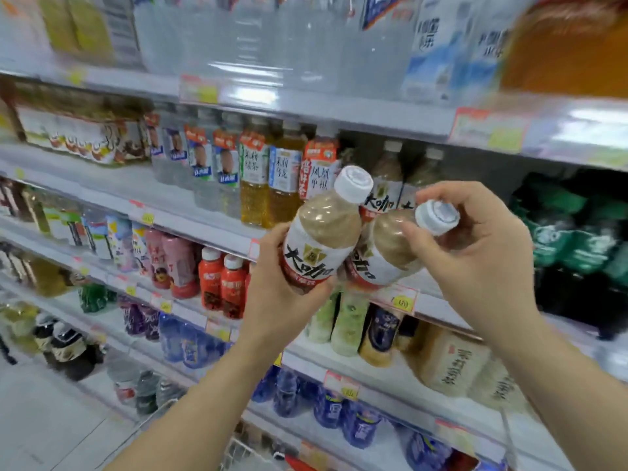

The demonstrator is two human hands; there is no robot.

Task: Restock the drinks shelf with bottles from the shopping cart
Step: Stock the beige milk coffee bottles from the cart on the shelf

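Left hand [275,294] grips one tea bottle [323,236], right hand [482,260] another bottle [390,253], touching, before a gap on the shelf [190,222].

A shop, in its drinks aisle. Tiered white shelves [190,226] run across the view, each edge carrying price tags [404,302]. A row of tea bottles [268,185] stands at mid height. Above them lie shrink-wrapped water packs [272,45], below and left of them red bottles [221,283], to their right green bottles [571,243], and far below them a wire cart [244,450].
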